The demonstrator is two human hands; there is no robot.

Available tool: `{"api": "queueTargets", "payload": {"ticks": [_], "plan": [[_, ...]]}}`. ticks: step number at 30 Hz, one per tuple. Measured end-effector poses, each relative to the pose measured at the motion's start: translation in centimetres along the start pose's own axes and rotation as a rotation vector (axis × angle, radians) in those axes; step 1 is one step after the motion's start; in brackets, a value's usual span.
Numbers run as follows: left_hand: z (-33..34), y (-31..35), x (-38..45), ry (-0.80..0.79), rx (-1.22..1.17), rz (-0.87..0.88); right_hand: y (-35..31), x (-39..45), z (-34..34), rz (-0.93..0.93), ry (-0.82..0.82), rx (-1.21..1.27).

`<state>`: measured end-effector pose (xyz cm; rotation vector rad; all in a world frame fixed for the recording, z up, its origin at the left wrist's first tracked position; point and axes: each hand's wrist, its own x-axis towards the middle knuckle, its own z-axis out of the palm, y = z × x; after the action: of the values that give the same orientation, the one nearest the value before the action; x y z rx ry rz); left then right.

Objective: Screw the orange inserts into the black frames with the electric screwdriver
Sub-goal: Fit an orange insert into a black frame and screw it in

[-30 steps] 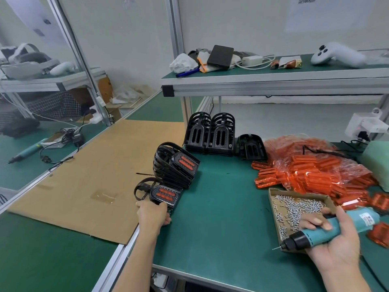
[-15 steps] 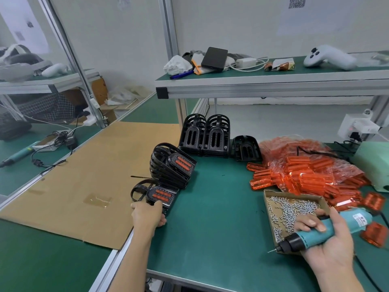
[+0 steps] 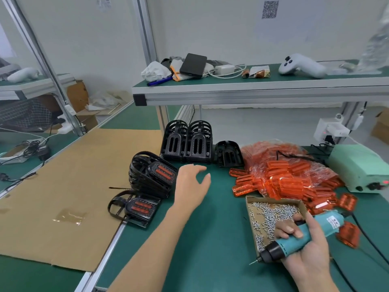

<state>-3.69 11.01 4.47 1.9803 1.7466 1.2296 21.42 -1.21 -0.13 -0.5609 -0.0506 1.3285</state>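
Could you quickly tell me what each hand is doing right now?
Left hand: open, holding nothing, above the table.
Right hand: gripping the screwdriver.

Two hands — left hand (image 3: 192, 184) and right hand (image 3: 309, 247); one electric screwdriver (image 3: 299, 237); one cardboard tray (image 3: 251, 200) of loose screws (image 3: 271, 213), too many to count; two upright stacks of bare black frames (image 3: 186, 142), one single frame (image 3: 228, 153); one leaning stack of fitted frames (image 3: 151, 173), one fitted frame lying flat (image 3: 136, 208); a heap of orange inserts (image 3: 282, 182) — uncountable
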Motion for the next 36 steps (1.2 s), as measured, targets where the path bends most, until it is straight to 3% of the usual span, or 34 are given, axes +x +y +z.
{"api": "queueTargets", "payload": {"ticks": [2,7,11,14,17,18,19,23,27,30,31,33,36], "plan": [[2.4,0.5,2.5,-0.014,0.116,-0.02,-0.1,0.0,0.1,0.016,-0.002,-0.01],[4.9,0.8,9.0,-0.026,0.29,-0.26,-0.3,0.3,0.1,0.034,0.057,-0.002],[5.8,-0.1,12.4,-0.032,0.391,-0.312,-0.7,1.1,-0.2,0.08,0.063,0.025],[6.7,-0.6,13.6,-0.049,0.456,-0.305,-1.1,2.0,-0.7,0.133,-0.083,0.003],[7.6,-1.0,14.0,-0.054,0.497,-0.313,-0.6,2.3,-0.4,0.155,-0.503,-0.035],[7.8,-1.0,14.1,-0.049,0.51,-0.314,-0.8,2.3,-0.8,0.041,-0.448,-0.087],[8.1,-1.1,14.1,-0.04,0.518,-0.316,-0.8,2.3,-1.4,0.055,-0.447,-0.07],[8.6,-1.3,14.2,-0.017,0.513,-0.337,-0.3,2.0,-2.2,0.275,-0.568,-0.008],[8.6,-1.6,14.3,0.001,0.458,-0.351,-0.3,3.3,-3.1,0.275,-0.477,-0.04],[8.3,-1.8,14.1,0.026,0.382,-0.354,0.2,3.5,-2.0,0.306,-0.477,0.113],[8.1,-1.9,13.9,0.03,0.364,-0.351,0.1,3.5,-1.8,0.237,-0.498,0.134],[7.8,-2.0,13.6,0.021,0.331,-0.348,-0.2,2.8,-1.7,0.156,-0.245,0.058],[7.2,-1.9,13.4,-0.027,0.304,-0.338,-0.7,1.7,-0.9,0.113,-0.092,0.076]]}}
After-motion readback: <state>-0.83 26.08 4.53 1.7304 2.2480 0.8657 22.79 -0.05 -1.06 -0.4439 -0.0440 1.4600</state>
